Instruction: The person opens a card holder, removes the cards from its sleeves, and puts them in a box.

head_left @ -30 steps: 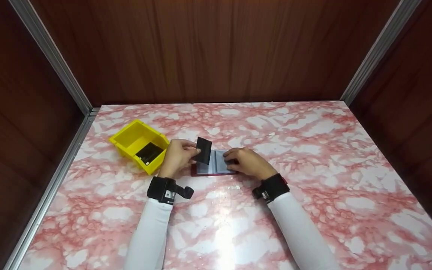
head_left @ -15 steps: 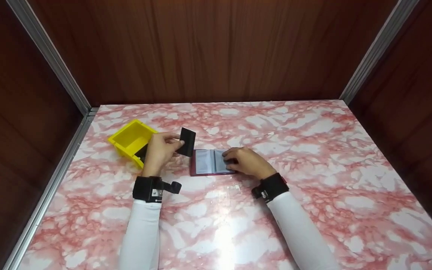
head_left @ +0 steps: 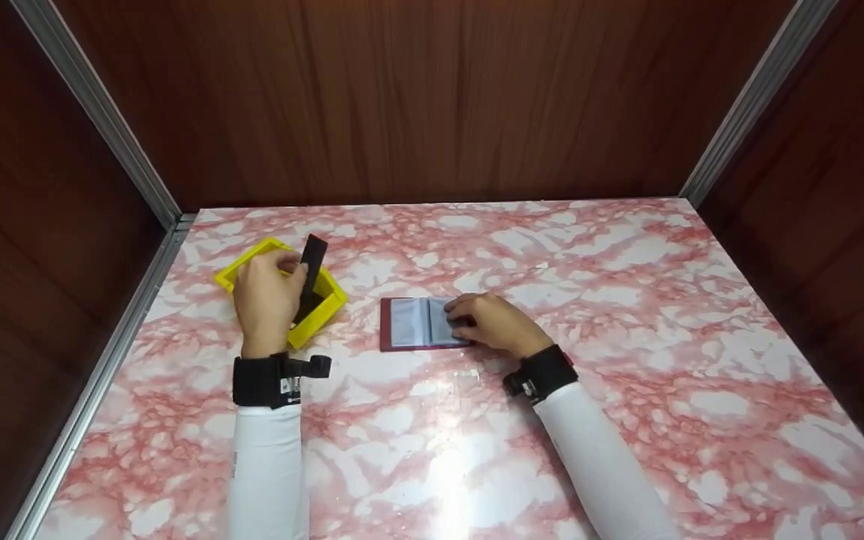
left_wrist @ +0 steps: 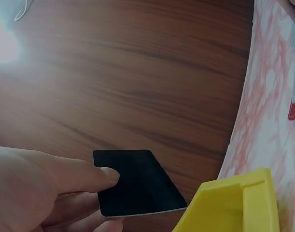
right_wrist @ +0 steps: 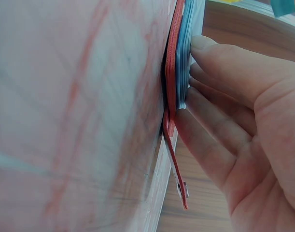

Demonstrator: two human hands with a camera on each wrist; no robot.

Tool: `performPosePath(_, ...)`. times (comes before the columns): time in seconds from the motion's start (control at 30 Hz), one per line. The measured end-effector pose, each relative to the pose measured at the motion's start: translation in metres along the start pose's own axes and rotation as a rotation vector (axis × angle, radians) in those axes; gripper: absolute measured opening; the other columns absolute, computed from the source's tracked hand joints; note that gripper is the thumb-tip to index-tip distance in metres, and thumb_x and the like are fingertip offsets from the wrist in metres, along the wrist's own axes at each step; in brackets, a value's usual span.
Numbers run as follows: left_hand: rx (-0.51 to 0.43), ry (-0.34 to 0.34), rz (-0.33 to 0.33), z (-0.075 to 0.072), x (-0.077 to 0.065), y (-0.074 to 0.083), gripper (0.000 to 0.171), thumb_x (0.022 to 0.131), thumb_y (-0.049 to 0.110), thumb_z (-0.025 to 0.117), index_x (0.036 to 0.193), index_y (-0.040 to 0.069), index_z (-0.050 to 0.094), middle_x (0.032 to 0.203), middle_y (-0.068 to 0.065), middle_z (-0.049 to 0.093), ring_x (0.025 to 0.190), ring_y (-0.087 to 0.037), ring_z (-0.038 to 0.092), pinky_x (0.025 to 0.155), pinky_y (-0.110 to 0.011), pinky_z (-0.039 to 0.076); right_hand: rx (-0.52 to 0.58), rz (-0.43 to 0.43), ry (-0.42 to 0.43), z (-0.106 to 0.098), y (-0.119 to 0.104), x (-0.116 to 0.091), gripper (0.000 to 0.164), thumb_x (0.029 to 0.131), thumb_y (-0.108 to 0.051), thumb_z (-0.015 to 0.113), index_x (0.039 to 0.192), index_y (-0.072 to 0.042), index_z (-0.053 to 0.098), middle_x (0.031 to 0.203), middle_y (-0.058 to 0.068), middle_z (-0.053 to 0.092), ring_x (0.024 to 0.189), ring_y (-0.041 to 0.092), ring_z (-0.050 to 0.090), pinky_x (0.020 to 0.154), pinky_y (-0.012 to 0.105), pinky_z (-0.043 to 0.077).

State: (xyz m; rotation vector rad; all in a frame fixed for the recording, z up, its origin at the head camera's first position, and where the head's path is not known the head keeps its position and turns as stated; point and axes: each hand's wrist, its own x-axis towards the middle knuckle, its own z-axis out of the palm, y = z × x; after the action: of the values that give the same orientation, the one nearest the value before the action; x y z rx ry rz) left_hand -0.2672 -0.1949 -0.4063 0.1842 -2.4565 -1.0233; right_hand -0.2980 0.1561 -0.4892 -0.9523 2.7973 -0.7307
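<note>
My left hand [head_left: 267, 296] pinches a black card [head_left: 313, 259] between thumb and fingers, above the yellow bin [head_left: 327, 307]. In the left wrist view, the thumb lies on the flat dark face of the card [left_wrist: 137, 183], whose edge is pale. Some dark content shows inside the bin, mostly covered by the hand. On the table lies an open red card holder [head_left: 408, 322] with clear plastic sleeves. My right hand [head_left: 499, 322] holds its right side, thumb and fingertips at the sleeve edges [right_wrist: 186, 63]. A red strap with a snap [right_wrist: 178, 179] sticks out from the holder.
The yellow bin stands at the left of the marbled red-and-white table [head_left: 627, 300]. Brown wood-pattern panels [head_left: 432, 105] enclose the back and sides, with metal posts [head_left: 113, 112] at the corners.
My left hand has carried the black card leftward from over the card holder to above the yellow bin, uncovering the left sleeves. The right hand has stayed on the holder.
</note>
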Motion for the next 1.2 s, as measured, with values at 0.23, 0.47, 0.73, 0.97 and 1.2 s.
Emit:
performPosePath(0.23, 0.170, 0.095, 0.073, -0.002, 0.000, -0.007, 0.016, 0.099, 0.008, 0.075, 0.110, 0.002, 0.084, 0.104, -0.021, 0.083, 0.098, -0.047, 0.077, 0.088, -0.062, 0.061, 0.002, -0.012, 0.011, -0.001, 0.000, 0.001, 0.031, 0.100, -0.016, 0.079, 0.129, -0.006, 0.079, 0.143, 0.012, 0.074, 0.135, 0.030, 0.070, 0.114, 0.045, 0.057)
performPosePath(0.47, 0.274, 0.076, 0.060, 0.010, 0.003, -0.024, 0.019, 0.099, 0.006, 0.069, 0.108, 0.002, 0.085, 0.108, -0.024, 0.082, 0.101, -0.053, 0.076, 0.087, -0.067, 0.059, -0.006, 0.000, 0.005, 0.000, 0.000, -0.001, 0.032, 0.100, -0.017, 0.079, 0.130, -0.005, 0.079, 0.143, 0.013, 0.073, 0.136, 0.031, 0.070, 0.115, 0.046, 0.057)
performPosePath(0.73, 0.375, 0.072, 0.048, 0.027, 0.005, -0.035, 0.018, 0.097, 0.003, 0.066, 0.094, -0.002, 0.082, 0.098, -0.030, 0.080, 0.093, -0.056, 0.075, 0.079, -0.067, 0.059, -0.012, -0.018, 0.013, 0.000, 0.000, 0.000, 0.030, 0.100, -0.015, 0.079, 0.128, -0.005, 0.079, 0.143, 0.013, 0.074, 0.136, 0.032, 0.069, 0.115, 0.046, 0.057)
performPosePath(0.97, 0.488, 0.045, 0.028, 0.040, 0.005, -0.041, 0.023, 0.099, 0.002, 0.059, 0.098, -0.011, 0.078, 0.098, -0.035, 0.077, 0.091, -0.053, 0.075, 0.077, -0.064, 0.061, -0.010, -0.023, 0.022, 0.002, -0.001, -0.001, 0.030, 0.100, -0.016, 0.078, 0.128, -0.004, 0.079, 0.142, 0.013, 0.074, 0.136, 0.032, 0.069, 0.115, 0.046, 0.056)
performPosePath(1.2, 0.557, 0.056, 0.010, 0.050, 0.006, -0.047, 0.029, 0.103, 0.000, 0.053, 0.103, -0.011, 0.080, 0.100, -0.034, 0.078, 0.099, -0.048, 0.074, 0.086, -0.060, 0.061, -0.010, -0.009, 0.014, 0.001, -0.001, -0.001, 0.032, 0.100, -0.016, 0.078, 0.130, -0.005, 0.078, 0.144, 0.013, 0.073, 0.137, 0.031, 0.069, 0.116, 0.046, 0.056)
